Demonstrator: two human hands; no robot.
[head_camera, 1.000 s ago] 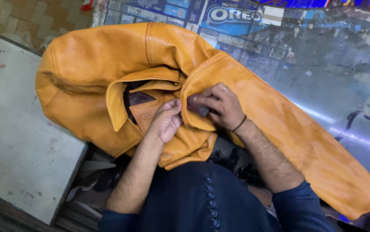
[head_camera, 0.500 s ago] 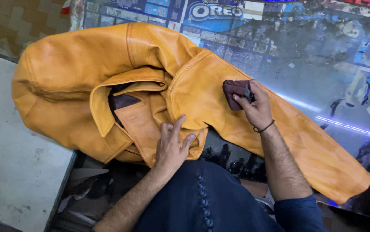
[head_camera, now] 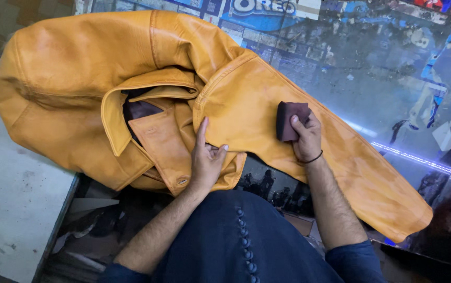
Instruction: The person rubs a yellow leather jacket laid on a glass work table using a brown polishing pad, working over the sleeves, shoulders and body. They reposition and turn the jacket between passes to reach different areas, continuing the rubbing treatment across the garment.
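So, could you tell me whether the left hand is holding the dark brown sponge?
No, the dark brown sponge is gripped by the right hand on the jacket sleeve, while the left hand presses flat on the jacket.

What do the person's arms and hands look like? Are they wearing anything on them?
Both forearms are bare, with dark blue sleeves pushed up near the elbows. The left hand wears nothing. The right hand has a thin black band around its wrist. No gloves or rings show.
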